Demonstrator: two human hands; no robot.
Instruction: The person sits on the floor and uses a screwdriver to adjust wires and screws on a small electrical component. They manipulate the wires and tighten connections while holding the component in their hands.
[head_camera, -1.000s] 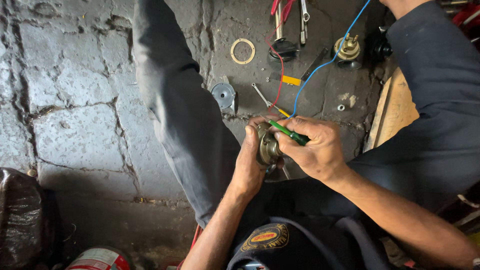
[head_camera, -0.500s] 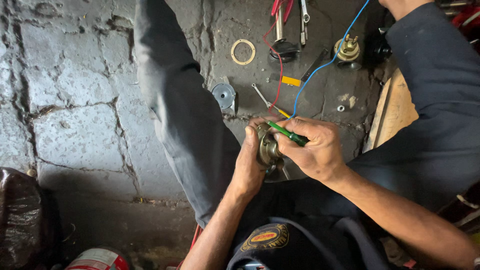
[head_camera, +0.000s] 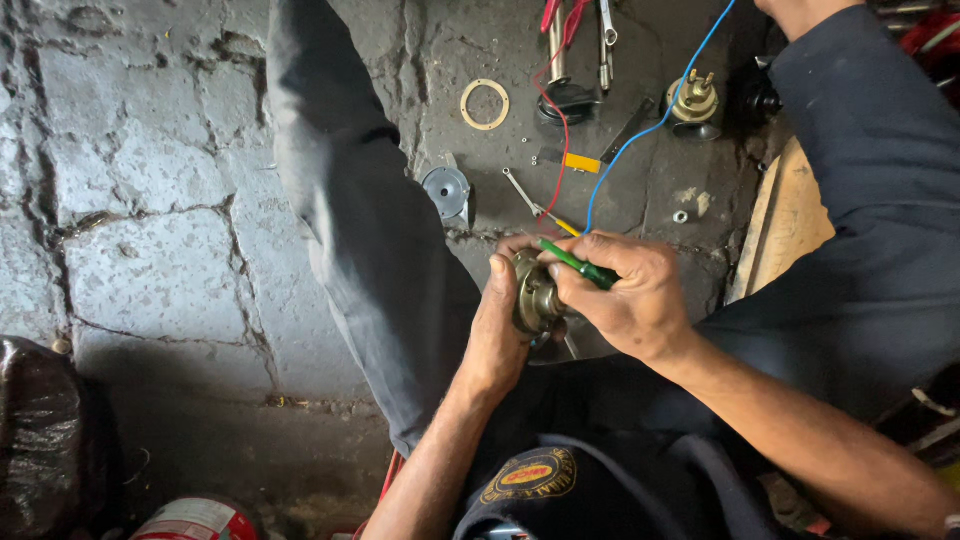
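My left hand (head_camera: 497, 320) grips a round brass-coloured metal part (head_camera: 537, 293) between my knees, its face turned to the right. My right hand (head_camera: 628, 295) holds a green-handled screwdriver (head_camera: 577, 264), its tip pointing left onto the top of the part. Both hands touch the part. What the tip meets is hidden by my fingers.
On the cracked stone floor lie a tan ring gasket (head_camera: 484, 104), a grey round cap (head_camera: 445, 190), a second brass-coloured part (head_camera: 693, 100), red (head_camera: 556, 120) and blue (head_camera: 650, 128) wires, pliers (head_camera: 560, 40) and small tools. A wooden board (head_camera: 790, 220) is at right. My legs flank the hands.
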